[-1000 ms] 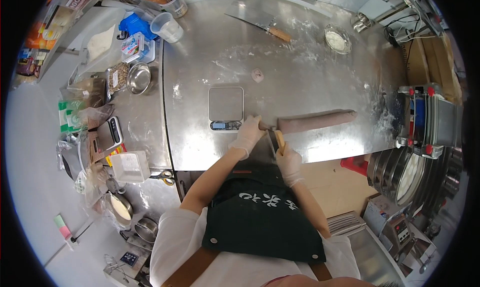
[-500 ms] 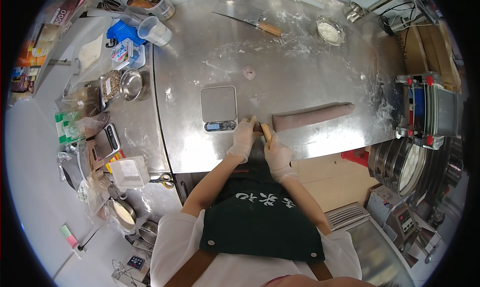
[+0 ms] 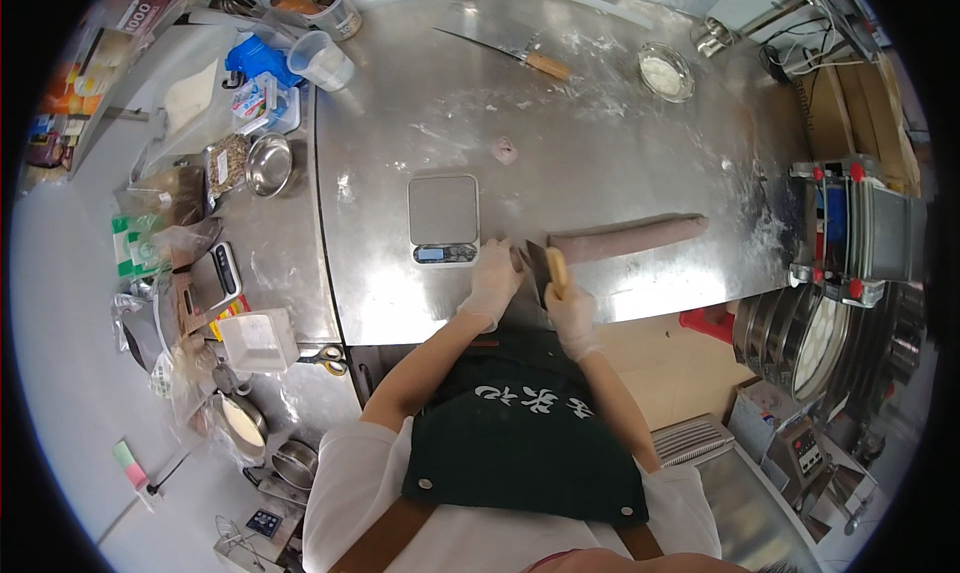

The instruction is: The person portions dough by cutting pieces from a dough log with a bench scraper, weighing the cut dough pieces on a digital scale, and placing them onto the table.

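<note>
In gloved fingers my right hand (image 3: 571, 318) grips the wooden handle of a dough scraper (image 3: 538, 265), its metal blade tilted upright between my hands. My left hand (image 3: 494, 275), also gloved, is closed by the blade. A small greyish piece of dough (image 3: 517, 260) shows at its fingertips, mostly hidden by them. Just beyond the scraper, a long greyish-purple dough log (image 3: 630, 241) lies across the steel table (image 3: 400, 123), its left end close to the blade. Left of my left hand sits a white digital scale (image 3: 444, 213) with a bare platform.
A small flat dough scrap (image 3: 504, 150) lies past the scale. Farther back are a long knife with a wooden handle (image 3: 547, 66) and a bowl of white flour (image 3: 665, 73). A metal bowl (image 3: 269, 164) and a white plastic tub (image 3: 257, 340) stand at left; a red-knobbed machine (image 3: 850, 231) at right.
My right hand has moved slightly right and turned the scraper, so its blade now shows. The fingers of my left hand have drawn apart from it. The whole view has shifted slightly.
</note>
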`<action>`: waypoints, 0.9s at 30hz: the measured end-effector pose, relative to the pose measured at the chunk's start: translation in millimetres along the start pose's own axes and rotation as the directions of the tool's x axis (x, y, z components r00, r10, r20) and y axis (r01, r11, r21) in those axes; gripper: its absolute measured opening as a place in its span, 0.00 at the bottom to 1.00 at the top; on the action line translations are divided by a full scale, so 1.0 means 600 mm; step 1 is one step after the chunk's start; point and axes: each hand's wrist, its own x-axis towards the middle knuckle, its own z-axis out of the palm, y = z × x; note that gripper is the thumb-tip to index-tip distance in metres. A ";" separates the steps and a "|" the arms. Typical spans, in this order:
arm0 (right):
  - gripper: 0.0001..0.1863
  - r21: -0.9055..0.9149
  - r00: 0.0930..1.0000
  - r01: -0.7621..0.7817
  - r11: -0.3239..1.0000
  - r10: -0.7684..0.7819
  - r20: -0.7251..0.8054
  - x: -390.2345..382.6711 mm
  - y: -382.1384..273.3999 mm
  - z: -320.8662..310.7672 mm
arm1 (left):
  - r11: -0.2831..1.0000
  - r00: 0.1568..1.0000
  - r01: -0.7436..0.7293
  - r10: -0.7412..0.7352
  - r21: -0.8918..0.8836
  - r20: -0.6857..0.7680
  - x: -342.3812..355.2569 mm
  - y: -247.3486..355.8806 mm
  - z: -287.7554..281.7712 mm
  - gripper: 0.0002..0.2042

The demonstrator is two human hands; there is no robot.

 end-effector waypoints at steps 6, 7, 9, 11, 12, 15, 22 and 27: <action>0.08 0.120 0.991 -0.080 0.990 0.092 -0.099 -0.019 -0.016 -0.048 | 0.896 0.925 0.101 -0.245 -0.433 -0.291 0.038 -0.114 -0.092 0.28; 0.08 0.063 0.995 -0.007 0.998 0.014 -0.102 -0.023 -0.009 -0.038 | 0.816 0.920 0.111 -0.301 -0.568 -0.252 0.047 -0.125 -0.101 0.29; 0.08 0.006 0.992 0.071 0.997 -0.070 -0.102 -0.028 -0.003 -0.026 | 0.716 0.913 0.117 -0.350 -0.688 -0.210 0.050 -0.128 -0.114 0.30; 0.08 -0.116 0.977 0.214 0.970 -0.214 0.019 -0.029 0.000 -0.019 | 0.806 0.908 0.140 -0.336 -0.575 -0.250 0.040 -0.119 -0.124 0.35; 0.08 -0.115 0.976 0.216 0.970 -0.215 0.020 -0.032 0.005 -0.012 | 0.844 0.907 0.153 -0.326 -0.514 -0.266 0.032 -0.116 -0.127 0.38; 0.08 -0.223 0.949 0.314 0.923 -0.307 0.067 -0.036 0.014 0.007 | 0.764 0.824 0.103 -0.424 -0.637 -0.375 0.009 -0.130 -0.135 0.39; 0.07 -0.303 0.949 0.316 0.899 -0.298 0.107 -0.035 0.019 0.018 | 0.513 0.636 0.156 -0.706 -0.844 -0.312 -0.028 -0.225 -0.106 0.29; 0.07 -0.284 0.949 0.316 0.905 -0.301 0.097 -0.035 0.022 0.021 | 0.498 0.636 0.127 -0.705 -0.858 -0.315 -0.029 -0.230 -0.101 0.27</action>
